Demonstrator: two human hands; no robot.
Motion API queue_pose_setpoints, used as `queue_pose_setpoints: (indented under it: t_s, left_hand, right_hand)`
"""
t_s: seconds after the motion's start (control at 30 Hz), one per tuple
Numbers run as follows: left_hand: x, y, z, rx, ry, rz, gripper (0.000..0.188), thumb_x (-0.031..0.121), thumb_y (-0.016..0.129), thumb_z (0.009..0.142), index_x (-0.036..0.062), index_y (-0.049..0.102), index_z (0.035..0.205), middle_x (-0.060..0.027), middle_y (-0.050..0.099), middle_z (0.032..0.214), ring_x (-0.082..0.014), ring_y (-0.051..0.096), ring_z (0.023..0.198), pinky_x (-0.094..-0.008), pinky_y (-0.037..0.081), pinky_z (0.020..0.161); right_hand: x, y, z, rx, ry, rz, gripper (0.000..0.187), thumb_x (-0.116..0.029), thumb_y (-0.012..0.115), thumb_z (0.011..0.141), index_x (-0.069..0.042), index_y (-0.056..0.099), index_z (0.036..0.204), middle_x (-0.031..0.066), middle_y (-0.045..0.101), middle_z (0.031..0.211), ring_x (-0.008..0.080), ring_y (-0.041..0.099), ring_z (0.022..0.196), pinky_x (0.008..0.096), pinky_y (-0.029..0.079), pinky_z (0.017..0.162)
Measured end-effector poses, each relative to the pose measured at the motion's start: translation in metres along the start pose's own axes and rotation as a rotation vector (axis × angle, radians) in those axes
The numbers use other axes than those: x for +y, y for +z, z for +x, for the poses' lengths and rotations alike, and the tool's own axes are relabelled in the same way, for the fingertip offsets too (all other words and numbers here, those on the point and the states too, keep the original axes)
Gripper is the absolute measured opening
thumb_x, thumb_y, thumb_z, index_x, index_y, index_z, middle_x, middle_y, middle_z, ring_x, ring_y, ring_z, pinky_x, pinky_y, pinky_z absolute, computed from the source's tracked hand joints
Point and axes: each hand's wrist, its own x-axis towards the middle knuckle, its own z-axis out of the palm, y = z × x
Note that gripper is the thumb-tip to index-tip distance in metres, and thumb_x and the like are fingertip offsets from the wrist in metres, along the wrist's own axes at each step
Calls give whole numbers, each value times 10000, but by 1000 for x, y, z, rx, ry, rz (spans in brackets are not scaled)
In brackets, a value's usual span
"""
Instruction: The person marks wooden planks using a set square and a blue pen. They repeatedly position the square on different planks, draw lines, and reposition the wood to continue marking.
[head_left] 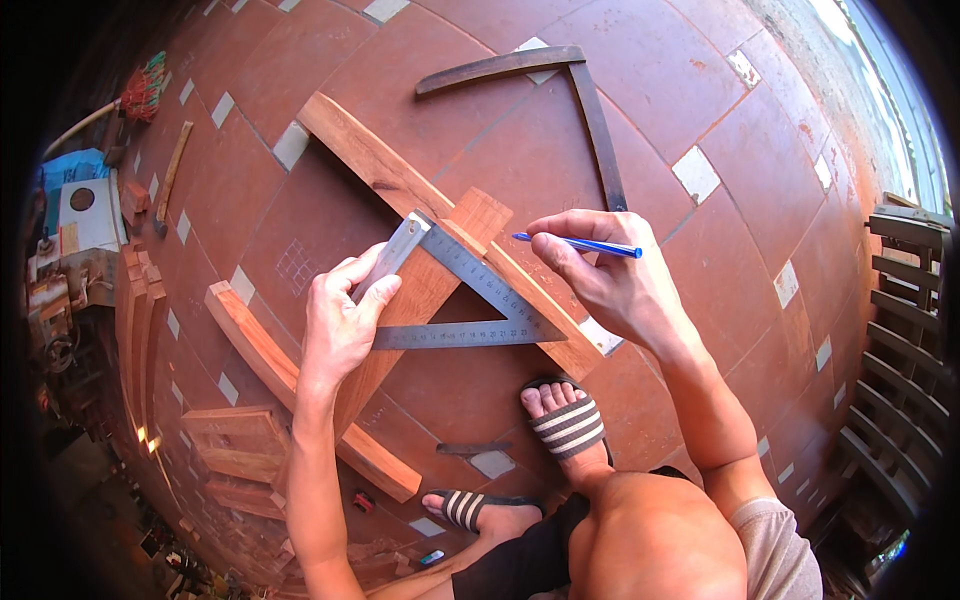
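My left hand [345, 315] grips the thick metal edge of a triangular set square [462, 335] with ruled markings. The square lies over two crossed pieces of reddish wood: a long plank [365, 165] slanting from upper left to lower right, and a second board [425, 285] crossing it, its end [480, 215] showing beyond the plank. Pinched in my right hand [625, 285] is a blue pen [605, 247]. Its tip points left, just right of the crossing board's end, and looks apart from the wood.
A dark L-shaped wooden square [593, 120] lies on the tiled floor beyond. Curved timbers [250, 330] and stacked wood [235, 445] are at left, with a hammer [172, 180] and broom [143, 88] farther off. Slatted wood [905, 300] stands at right. My sandalled feet [565, 420] are close below.
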Motion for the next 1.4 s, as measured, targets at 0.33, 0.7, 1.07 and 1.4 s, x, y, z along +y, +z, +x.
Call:
queue_pose_setpoints:
  t_s: [0.33, 0.7, 1.07, 1.4]
  left_hand:
    - [0, -1, 0, -1, 1, 8, 425, 130, 788, 981, -53, 722, 1359, -113, 762, 966, -143, 693, 925, -337, 550, 867]
    - [4, -2, 0, -39, -75, 42, 438, 106, 775, 991, -43, 708, 1398, -83, 787, 1126, -125, 696, 1061, -316, 542, 974]
    - [5, -3, -1, -4, -49, 62, 424, 118, 786, 973, 2, 732, 1377, -117, 792, 1070, -144, 698, 1013, -340, 542, 958]
    - [1, 2, -2, 6, -47, 89, 420, 131, 778, 970, 3, 734, 1368, -129, 789, 1065, -157, 703, 996, -353, 547, 935]
  right_hand:
    - [1, -1, 1, -9, 52, 80, 306, -241, 751, 1054, 31, 809, 1181, 73, 786, 895, 90, 659, 807, 281, 550, 724]
    - [-5, 10, 11, -50, -6, 138, 294, -230, 740, 1057, 29, 807, 1178, 98, 793, 908, 106, 696, 839, 293, 572, 757]
    - [-20, 42, 41, -64, -176, 54, 259, -205, 746, 996, -14, 821, 1154, 238, 792, 921, 345, 798, 836, 410, 619, 798]
    - [-40, 6, 4, -240, -151, -322, 198, -119, 732, 1013, 40, 796, 1112, 248, 762, 916, 383, 767, 802, 404, 595, 741]
